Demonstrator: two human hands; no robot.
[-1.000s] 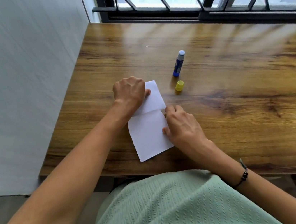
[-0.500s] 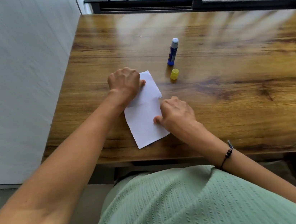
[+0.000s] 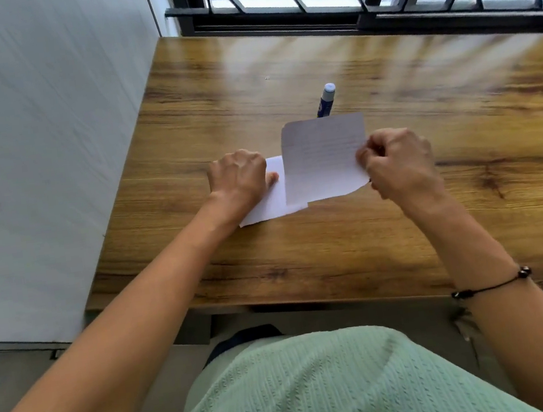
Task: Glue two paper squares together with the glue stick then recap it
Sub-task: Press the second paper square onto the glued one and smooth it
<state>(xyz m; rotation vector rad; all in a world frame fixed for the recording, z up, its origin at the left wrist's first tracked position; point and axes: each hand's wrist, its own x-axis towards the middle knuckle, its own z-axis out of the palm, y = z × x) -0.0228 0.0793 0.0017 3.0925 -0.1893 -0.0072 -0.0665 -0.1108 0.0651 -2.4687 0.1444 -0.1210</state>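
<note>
Wooden table (image 3: 405, 240) (paper (image 3: 270, 206), glue stick (image 3: 327, 100))

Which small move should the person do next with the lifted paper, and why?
Probably lay the lifted white paper square, pinched at its edge by the right hand, flat beside the other white paper square that the left hand presses onto the wooden table. The uncapped blue glue stick stands behind, ready.

One white square (image 3: 322, 157) is held raised and upright; the other (image 3: 271, 202) lies flat, left of it. An uncapped blue glue stick (image 3: 326, 101) is seen behind.
</note>
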